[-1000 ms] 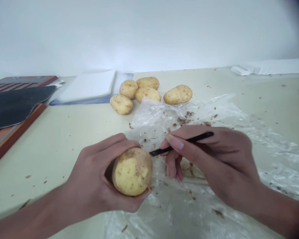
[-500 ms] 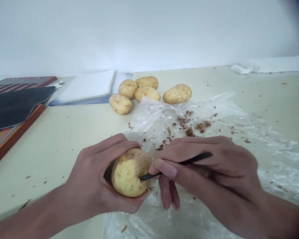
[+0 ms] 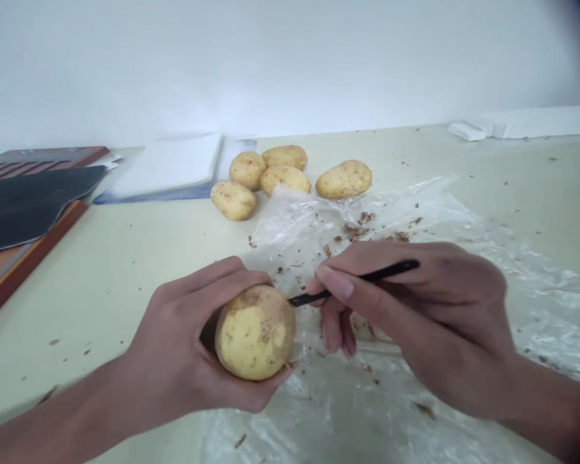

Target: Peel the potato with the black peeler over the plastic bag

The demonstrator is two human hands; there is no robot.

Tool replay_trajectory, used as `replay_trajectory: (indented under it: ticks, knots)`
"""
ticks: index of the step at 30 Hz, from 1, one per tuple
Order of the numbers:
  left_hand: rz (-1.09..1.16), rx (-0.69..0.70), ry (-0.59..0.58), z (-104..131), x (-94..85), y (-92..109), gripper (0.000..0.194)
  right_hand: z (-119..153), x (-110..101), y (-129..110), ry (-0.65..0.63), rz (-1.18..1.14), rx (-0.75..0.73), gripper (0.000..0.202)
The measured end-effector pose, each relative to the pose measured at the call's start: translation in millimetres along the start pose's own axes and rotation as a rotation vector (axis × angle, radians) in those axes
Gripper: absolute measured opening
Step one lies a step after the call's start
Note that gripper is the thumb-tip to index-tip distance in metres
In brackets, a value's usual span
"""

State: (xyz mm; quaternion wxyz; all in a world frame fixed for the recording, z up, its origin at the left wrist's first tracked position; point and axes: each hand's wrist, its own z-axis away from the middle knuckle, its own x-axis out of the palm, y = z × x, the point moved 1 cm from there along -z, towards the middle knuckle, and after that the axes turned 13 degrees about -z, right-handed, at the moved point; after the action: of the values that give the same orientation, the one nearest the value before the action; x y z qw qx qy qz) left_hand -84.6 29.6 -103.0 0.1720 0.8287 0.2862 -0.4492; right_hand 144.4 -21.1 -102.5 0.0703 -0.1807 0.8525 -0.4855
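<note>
My left hand [image 3: 198, 341] is wrapped round a potato [image 3: 254, 335] whose near face is pale yellow and bare, with brown skin left along its top and right. Between thumb and fingers my right hand [image 3: 415, 309] pinches a thin black tool [image 3: 389, 271]. The tool's tip is at the potato's upper right edge; whether it touches is hard to tell. Beneath both hands lies a clear plastic sheet [image 3: 338, 412] with brown scraps on it.
Several whole potatoes [image 3: 343, 180] lie at the back. A white board [image 3: 169, 164] on a blue sheet is behind left. At the far left is a red-brown frame [image 3: 33, 261] with a dark mat [image 3: 33, 206]. White packaging [image 3: 536, 124] lies back right.
My right hand has moved up and slightly right, taking the tool's tip from the potato's bare face to its upper right edge. My left hand has hardly moved.
</note>
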Motion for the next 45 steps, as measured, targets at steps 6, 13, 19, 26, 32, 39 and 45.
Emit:
replay_trajectory:
  ticks: [6,13,19,26,32,39,45]
  knots:
    - [0.014,-0.022,-0.022,1.7,0.4,-0.1,0.054,4.2,-1.0,-1.3,-0.052,0.088,-0.007,0.018]
    - [0.020,-0.023,-0.017,4.1,-0.3,-0.7,0.053,-3.0,2.9,-3.7,-0.142,0.132,0.037,0.018]
    - [-0.029,0.017,0.022,5.2,-1.8,-0.5,0.060,-1.5,1.0,-6.5,-0.033,0.171,-0.121,0.021]
    - [-0.020,0.012,-0.019,1.7,-0.9,1.3,0.054,-4.3,0.8,-11.1,-0.153,0.243,-0.029,0.017]
    - [-0.064,0.031,0.006,1.5,-1.8,0.8,0.057,-5.6,0.0,-7.7,-0.129,0.240,-0.047,0.016]
    - [-0.073,0.020,-0.010,-1.1,-2.3,2.6,0.055,-7.2,0.5,-20.0,-0.132,0.220,0.037,0.018]
    - [-0.060,0.001,-0.024,4.5,-1.7,1.4,0.058,-4.4,-2.9,-17.7,-0.198,0.138,0.047,0.043]
